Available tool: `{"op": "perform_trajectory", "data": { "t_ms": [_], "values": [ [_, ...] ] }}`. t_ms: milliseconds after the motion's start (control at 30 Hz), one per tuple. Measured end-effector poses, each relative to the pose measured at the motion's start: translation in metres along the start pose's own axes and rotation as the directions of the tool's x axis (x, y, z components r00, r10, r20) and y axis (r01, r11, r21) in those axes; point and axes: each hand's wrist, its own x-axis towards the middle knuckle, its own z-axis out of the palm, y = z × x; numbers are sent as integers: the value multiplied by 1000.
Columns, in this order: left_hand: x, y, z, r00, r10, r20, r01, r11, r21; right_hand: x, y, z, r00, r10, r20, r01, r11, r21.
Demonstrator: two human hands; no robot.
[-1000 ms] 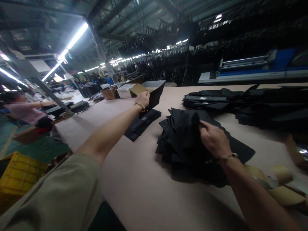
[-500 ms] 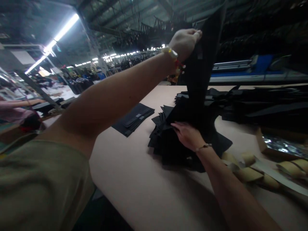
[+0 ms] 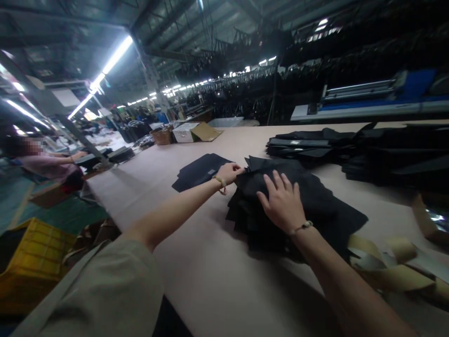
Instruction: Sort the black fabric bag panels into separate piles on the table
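A messy, fanned stack of black fabric pieces [image 3: 315,201] lies in front of me on the pale table. My right hand [image 3: 283,201] rests flat on top of it, fingers spread. At the stack's left edge, my left hand [image 3: 229,173] has its fingers curled in a pinch on the edge of a black fabric piece [image 3: 256,175]; its fingertips are partly hidden. Just behind that hand lies a smaller pile of dark flat pieces [image 3: 199,171] with a small grey patch on top.
More black stacks [image 3: 308,140] lie at the back right. Tan curled strips [image 3: 393,267] and a box of shiny bits [image 3: 435,217] are at right. A cardboard box [image 3: 185,133] stands at the far edge. A yellow crate [image 3: 38,262] and a seated person [image 3: 49,164] are at left.
My left hand has come down from high up, and the black piece it held up now lies on the stack. My right hand has spread flat. The view has shifted.
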Motion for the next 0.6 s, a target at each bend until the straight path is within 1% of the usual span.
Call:
{"op": "perform_trajectory", "data": {
  "t_ms": [33,67,133,200,267,367,433,500,600],
  "values": [
    [0,-20,-4,999,-20,-27,22,998,55,-3,4,18,993,72,98,-66,996,-65],
    [0,-40,-8,998,-43,-48,48,993,108,-6,8,35,984,100,146,-85,990,-110],
    [0,-78,-11,993,-104,-54,113,973,204,-13,13,58,984,102,147,-78,984,-161],
    [1,-110,-7,985,-170,-36,173,946,274,-17,15,68,990,86,114,-66,982,-175],
    [6,-131,-2,976,-217,-17,211,922,324,-18,17,68,992,78,100,-60,983,-172],
    [20,-146,-1,964,-266,4,245,894,374,-17,18,65,994,64,86,-49,985,-165],
    [31,-151,-7,952,-307,8,279,875,397,-16,18,65,995,61,84,-48,986,-157],
    [36,-154,-17,941,-338,-12,313,855,414,-16,18,67,994,63,86,-50,987,-151],
    [34,-158,-28,938,-341,-70,336,833,440,-16,19,69,995,59,78,-47,988,-150]
  ]
}}
